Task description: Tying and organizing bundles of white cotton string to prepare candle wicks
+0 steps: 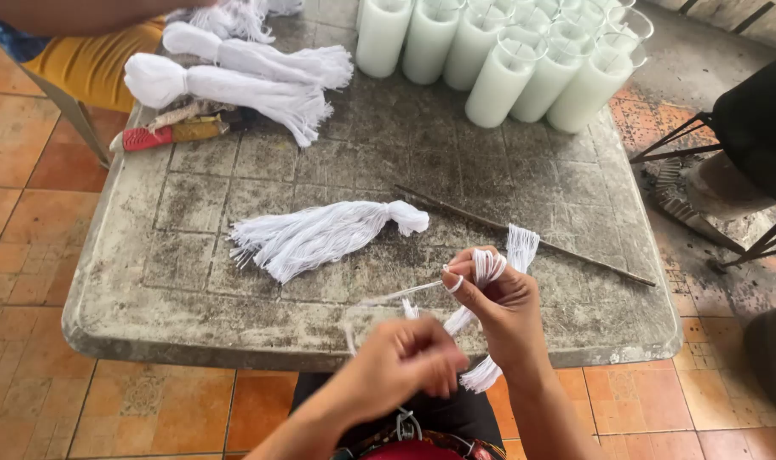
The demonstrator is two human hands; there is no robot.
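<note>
My right hand [500,300] grips a small bunch of white strings [517,249] above the near edge of a grey table [166,290]; the strings fan out above the fist and hang below it. My left hand [409,358] is closed on a single white string [405,294] that runs up to my right index finger. A tied bundle of white strings [320,237] lies on the table just beyond my hands. A thin dark rod [524,237] lies slanted behind my right hand.
Several white candles in clear glasses [507,51] stand at the far right of the table. More tied string bundles [234,81] and a red-handled tool [171,135] lie at the far left. A dark metal-legged stand [745,145] sits right. A person's arm [73,13] shows top left.
</note>
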